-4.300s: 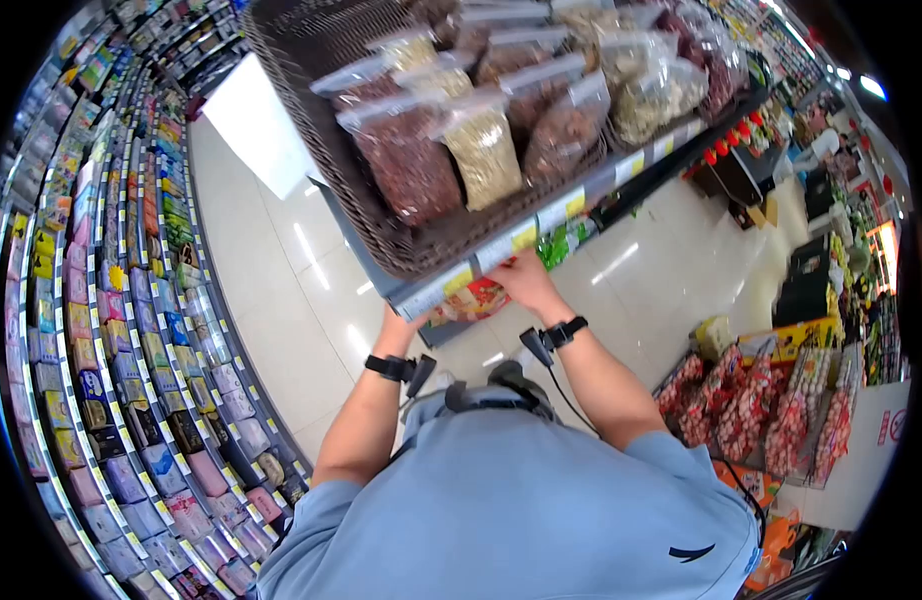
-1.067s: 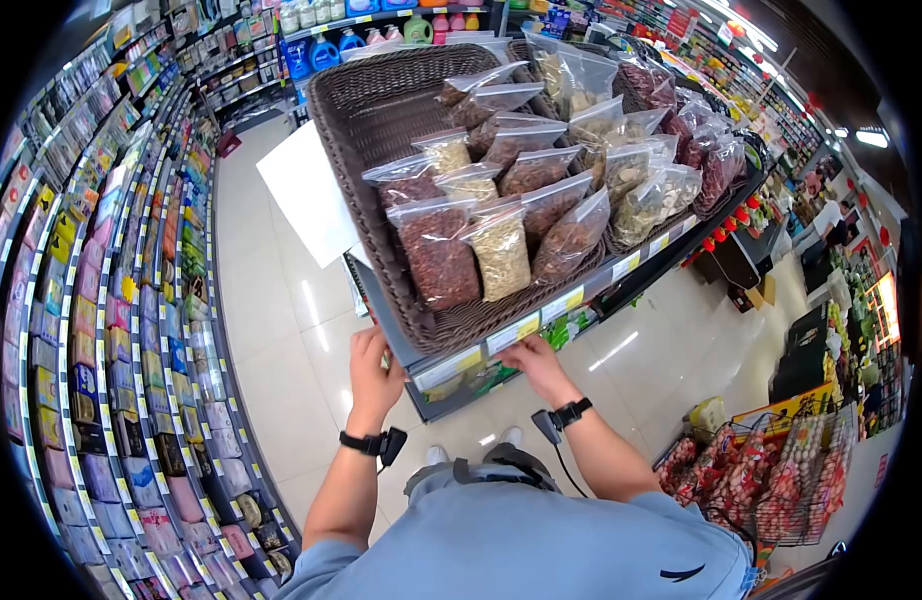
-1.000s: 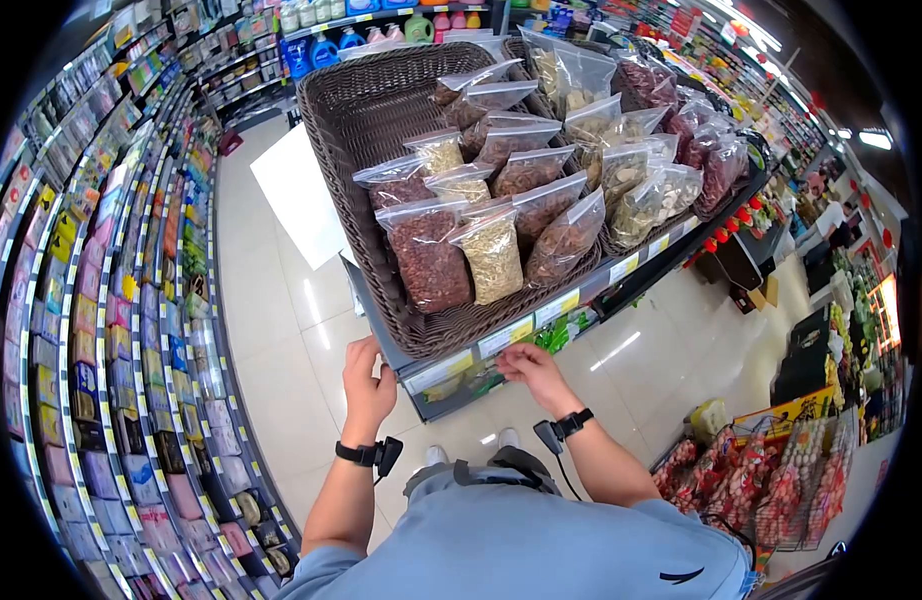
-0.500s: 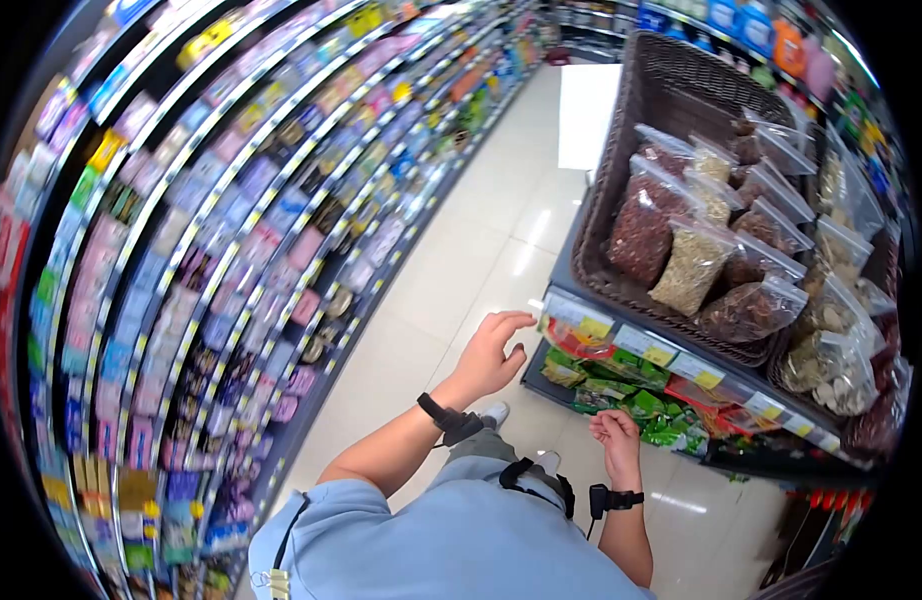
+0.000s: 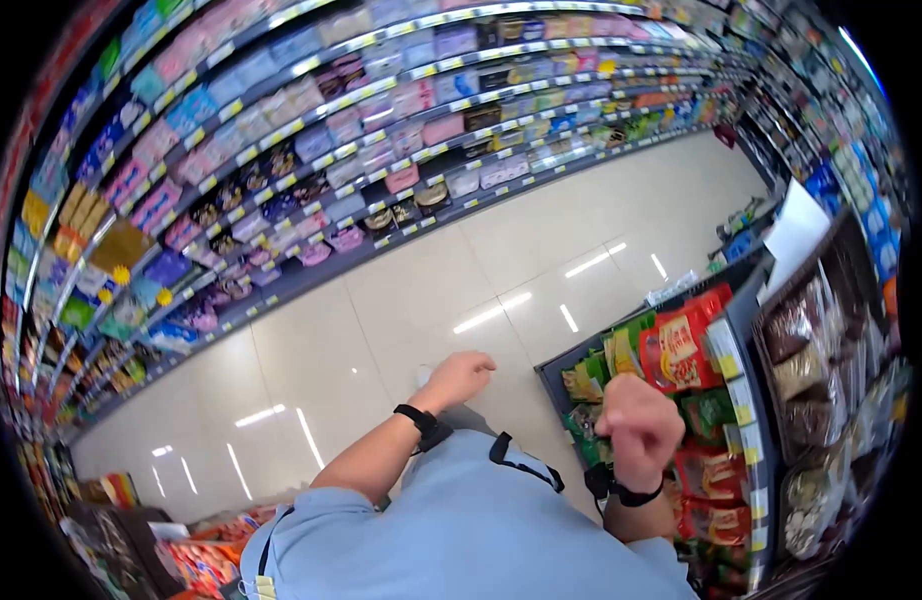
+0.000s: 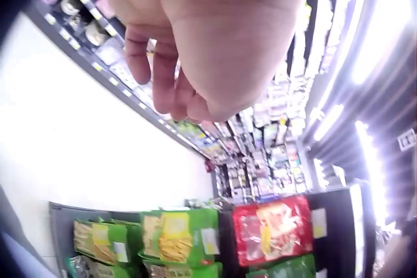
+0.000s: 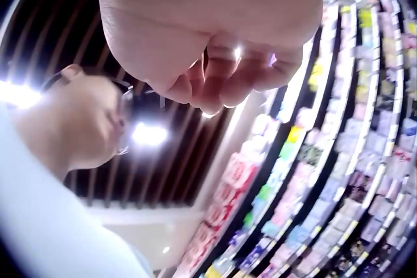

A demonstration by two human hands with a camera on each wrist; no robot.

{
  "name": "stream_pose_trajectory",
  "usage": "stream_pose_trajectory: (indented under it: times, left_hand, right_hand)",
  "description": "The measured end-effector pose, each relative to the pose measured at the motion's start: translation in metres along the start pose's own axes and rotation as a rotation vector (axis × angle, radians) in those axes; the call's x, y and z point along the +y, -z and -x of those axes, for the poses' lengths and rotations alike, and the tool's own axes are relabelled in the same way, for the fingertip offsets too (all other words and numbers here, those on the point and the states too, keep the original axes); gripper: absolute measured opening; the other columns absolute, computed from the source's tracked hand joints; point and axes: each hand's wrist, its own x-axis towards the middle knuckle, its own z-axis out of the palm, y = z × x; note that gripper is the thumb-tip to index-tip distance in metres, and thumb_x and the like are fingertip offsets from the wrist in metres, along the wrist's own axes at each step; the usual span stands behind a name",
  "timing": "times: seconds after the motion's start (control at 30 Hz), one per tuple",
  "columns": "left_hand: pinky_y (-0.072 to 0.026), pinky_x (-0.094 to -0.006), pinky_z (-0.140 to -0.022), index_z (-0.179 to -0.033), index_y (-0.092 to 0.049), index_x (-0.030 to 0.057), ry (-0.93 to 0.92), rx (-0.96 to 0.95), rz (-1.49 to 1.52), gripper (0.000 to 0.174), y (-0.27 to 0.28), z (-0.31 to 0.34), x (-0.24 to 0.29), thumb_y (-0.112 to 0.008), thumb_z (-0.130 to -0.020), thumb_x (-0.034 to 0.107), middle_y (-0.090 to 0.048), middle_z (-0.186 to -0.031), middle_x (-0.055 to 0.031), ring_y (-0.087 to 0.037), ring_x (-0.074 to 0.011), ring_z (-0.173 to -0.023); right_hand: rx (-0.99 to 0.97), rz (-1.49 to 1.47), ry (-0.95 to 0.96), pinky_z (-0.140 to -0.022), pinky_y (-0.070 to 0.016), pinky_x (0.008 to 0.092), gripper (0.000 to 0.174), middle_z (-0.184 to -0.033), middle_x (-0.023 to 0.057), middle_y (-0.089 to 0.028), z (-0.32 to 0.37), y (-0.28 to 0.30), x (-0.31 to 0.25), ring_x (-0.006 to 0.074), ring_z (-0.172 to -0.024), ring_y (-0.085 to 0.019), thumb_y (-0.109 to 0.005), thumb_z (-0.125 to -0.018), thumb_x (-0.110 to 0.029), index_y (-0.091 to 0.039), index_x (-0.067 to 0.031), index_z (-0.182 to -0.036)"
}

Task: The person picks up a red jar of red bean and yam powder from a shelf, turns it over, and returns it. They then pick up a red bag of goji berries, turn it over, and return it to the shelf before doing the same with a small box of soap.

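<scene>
Both hands have been taken off the labelled shelf edge (image 5: 738, 395) where they were set a second ago, so the shelf is judged let go. The left hand (image 5: 461, 378) is held loosely curled and empty, and the right hand (image 5: 639, 430) is drawn into an empty fist. The snack packets (image 5: 671, 350) are left untouched just beyond the right hand. Farther to its right, the wicker basket (image 5: 849, 262) is seen filled with clear bags of dried goods (image 5: 796, 352).

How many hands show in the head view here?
2. The left hand hangs loosely curled over the floor; the right hand is a fist beside the snack shelf. Neither holds anything.
</scene>
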Motion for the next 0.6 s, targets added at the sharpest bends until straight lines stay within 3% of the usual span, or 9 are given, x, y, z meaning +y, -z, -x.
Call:
stream_pose_trajectory:
  times: [0.13, 0.2, 0.23, 0.3, 0.33, 0.4, 0.43, 0.53, 0.6]
  left_hand:
    - [-0.0587, -0.0398, -0.085, -0.109, -0.076, 0.0051, 0.420, 0.052, 0.190, 0.023, 0.012, 0.037, -0.154, -0.065, -0.092, 0.017, -0.078, -0.102, -0.0154, -0.074, -0.0294, -0.091]
    - [-0.0570, -0.0427, -0.090, -0.108, -0.078, 0.0088, 0.555, 0.153, 0.133, 0.026, 0.001, 0.082, -0.277, -0.066, -0.091, 0.025, -0.077, -0.106, -0.0183, -0.074, -0.0314, -0.101]
    - [-0.0569, -0.0436, -0.091, -0.108, -0.079, 0.0101, 0.735, 0.129, 0.234, 0.027, -0.013, 0.115, -0.366, -0.067, -0.091, 0.028, -0.077, -0.106, -0.0186, -0.074, -0.0337, -0.102]
    - [-0.0564, -0.0507, -0.084, -0.091, -0.080, 0.0102, 0.904, 0.064, 0.063, 0.022, 0.009, 0.179, -0.453, -0.067, -0.087, 0.028, -0.078, -0.098, -0.0168, -0.072, -0.0392, -0.093]
    - [-0.0560, -0.0508, -0.078, -0.085, -0.078, 0.0092, 0.988, 0.192, 0.148, 0.023, 0.025, 0.206, -0.474, -0.065, -0.086, 0.028, -0.077, -0.088, -0.0169, -0.073, -0.0374, -0.085]
    - [-0.0561, -0.0444, -0.073, -0.084, -0.077, 0.0064, 1.112, 0.307, 0.354, 0.024, 0.083, 0.241, -0.463, -0.064, -0.086, 0.026, -0.075, -0.080, -0.0172, -0.073, -0.0313, -0.079]
    - [-0.0573, -0.0425, -0.075, -0.088, -0.078, 0.0063, 1.076, 0.365, 0.258, 0.024, 0.096, 0.257, -0.477, -0.065, -0.088, 0.026, -0.077, -0.083, -0.0154, -0.074, -0.0302, -0.081]
    - [-0.0591, -0.0384, -0.079, -0.099, -0.079, 0.0067, 1.100, 0.598, 0.278, 0.024, 0.154, 0.273, -0.494, -0.067, -0.091, 0.026, -0.079, -0.091, -0.0131, -0.075, -0.0266, -0.084]
    - [-0.0592, -0.0375, -0.077, -0.102, -0.078, 0.0060, 1.057, 0.681, 0.346, 0.023, 0.161, 0.259, -0.507, -0.069, -0.091, 0.024, -0.079, -0.092, -0.0128, -0.075, -0.0248, -0.083]
  right_hand:
    - [-0.461, -0.194, 0.447, -0.062, -0.0456, 0.0328, 0.010, -0.089, 0.0086, -0.072, -0.095, -0.089, -0.005, 0.0197, -0.067, -0.062, -0.073, -0.095, -0.007, -0.076, -0.0100, -0.104]
    - [-0.496, -0.294, 0.347, -0.061, -0.0455, 0.0341, 0.038, -0.097, 0.0083, -0.076, -0.126, -0.146, -0.001, 0.0204, -0.065, -0.064, -0.077, -0.095, -0.007, -0.065, -0.0232, -0.127]
    - [-0.501, -0.292, 0.321, -0.061, -0.0455, 0.0341, 0.038, -0.097, 0.0083, -0.076, -0.145, -0.172, 0.005, 0.0204, -0.065, -0.064, -0.077, -0.095, -0.007, -0.065, -0.0232, -0.127]
    - [-0.619, -0.464, 0.346, -0.058, -0.0447, 0.0351, 0.043, -0.100, 0.0106, -0.075, -0.182, -0.225, 0.026, 0.0210, -0.062, -0.063, -0.076, -0.096, -0.006, -0.063, -0.0266, -0.131]
    - [-0.633, -0.472, 0.340, -0.058, -0.0447, 0.0351, 0.043, -0.100, 0.0106, -0.075, -0.189, -0.256, 0.034, 0.0210, -0.062, -0.063, -0.076, -0.096, -0.006, -0.063, -0.0266, -0.131]
    - [-0.384, -0.543, 0.452, -0.052, -0.0392, 0.0370, 0.047, -0.101, 0.0082, -0.073, -0.197, -0.311, 0.047, 0.0162, -0.056, -0.049, -0.058, -0.105, -0.010, -0.058, -0.0407, -0.141]
    - [-0.611, -0.687, 0.419, -0.057, -0.0431, 0.0354, 0.045, -0.101, 0.0120, -0.075, -0.213, -0.317, 0.068, 0.0204, -0.061, -0.062, -0.076, -0.096, -0.007, -0.061, -0.0285, -0.133]
    - [-0.692, -0.898, 0.444, -0.055, -0.0413, 0.0348, 0.032, -0.097, 0.0097, -0.075, -0.248, -0.390, 0.090, 0.0212, -0.060, -0.062, -0.076, -0.097, -0.007, -0.067, -0.0197, -0.125]
    - [-0.610, -0.921, 0.542, -0.053, -0.0392, 0.0342, 0.039, -0.097, 0.0099, -0.073, -0.253, -0.430, 0.102, 0.0188, -0.057, -0.055, -0.066, -0.099, -0.005, -0.064, -0.0283, -0.130]
